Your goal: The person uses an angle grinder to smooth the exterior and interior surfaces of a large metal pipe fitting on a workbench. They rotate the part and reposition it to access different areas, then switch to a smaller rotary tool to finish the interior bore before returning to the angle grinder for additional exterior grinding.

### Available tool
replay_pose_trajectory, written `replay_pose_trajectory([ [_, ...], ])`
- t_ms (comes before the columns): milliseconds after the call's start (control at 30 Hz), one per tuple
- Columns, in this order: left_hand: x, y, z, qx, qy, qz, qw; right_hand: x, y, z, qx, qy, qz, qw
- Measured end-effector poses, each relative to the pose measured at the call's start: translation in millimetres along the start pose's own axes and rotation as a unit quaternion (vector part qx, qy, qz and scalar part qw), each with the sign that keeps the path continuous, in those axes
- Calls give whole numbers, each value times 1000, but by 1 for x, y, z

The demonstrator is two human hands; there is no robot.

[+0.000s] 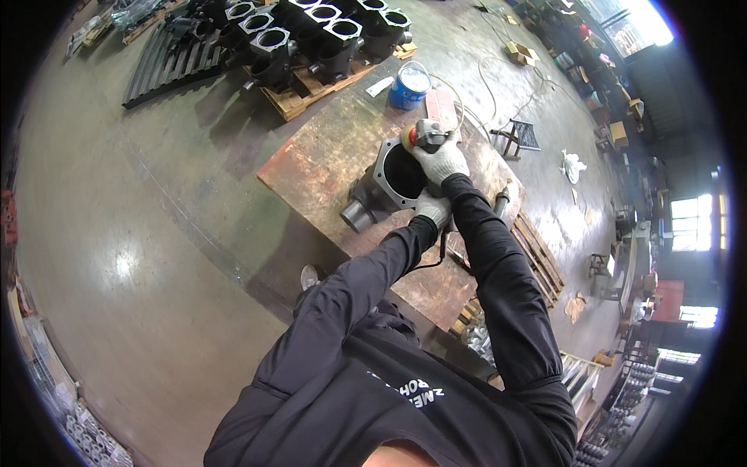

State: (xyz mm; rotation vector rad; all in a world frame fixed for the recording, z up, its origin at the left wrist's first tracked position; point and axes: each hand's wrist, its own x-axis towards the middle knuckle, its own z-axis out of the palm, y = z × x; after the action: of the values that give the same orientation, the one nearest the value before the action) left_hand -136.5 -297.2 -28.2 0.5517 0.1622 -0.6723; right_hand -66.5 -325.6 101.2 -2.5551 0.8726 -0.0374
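A dark metal valve body point(376, 187) lies on the worn metal-topped table, its wide round opening and pale machined flange facing up. My right hand point(443, 159), in a whitish knit glove, is closed on the head of an angle grinder point(429, 135). The grinder's reddish disc sits at the far right edge of the flange. Lower down, my left hand point(433, 207), gloved too, is closed on what appears to be the grinder's rear end, beside the flange's near right edge. A black cord point(443, 247) comes out beneath that hand; my fingers and sleeves hide most of the tool's body.
On the tabletop point(311, 156) stand a blue bucket point(409, 87) and a reddish flat piece point(441, 109). A second cylindrical tool point(502, 202) lies at the right edge. Several similar castings point(272, 39) stand on a wooden pallet point(311, 97) beyond. A hose point(489, 86) trails across the floor.
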Motion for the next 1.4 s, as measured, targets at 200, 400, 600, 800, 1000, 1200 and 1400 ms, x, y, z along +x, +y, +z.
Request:
replay_pose_trajectory([
  [200,-23,12,-10,-18,68,15,997,-18,-17,12,-30,-24,-46,998],
  [400,-1,11,-4,11,-9,-22,1000,3,1,5,-19,-12,26,999],
  [600,11,-25,11,155,-5,-85,984,7,38,-9,7,25,39,999],
  [800,5,7,-4,162,20,-22,986,9,13,7,21,-9,27,999],
  [1000,-6,-7,18,288,-3,-61,956,0,41,-8,13,24,42,999],
  [1200,-40,-22,25,264,-15,-99,959,-12,90,-2,35,22,36,999],
  [1400,-89,-24,34,427,-2,-149,892,-54,113,-4,40,41,48,997],
])
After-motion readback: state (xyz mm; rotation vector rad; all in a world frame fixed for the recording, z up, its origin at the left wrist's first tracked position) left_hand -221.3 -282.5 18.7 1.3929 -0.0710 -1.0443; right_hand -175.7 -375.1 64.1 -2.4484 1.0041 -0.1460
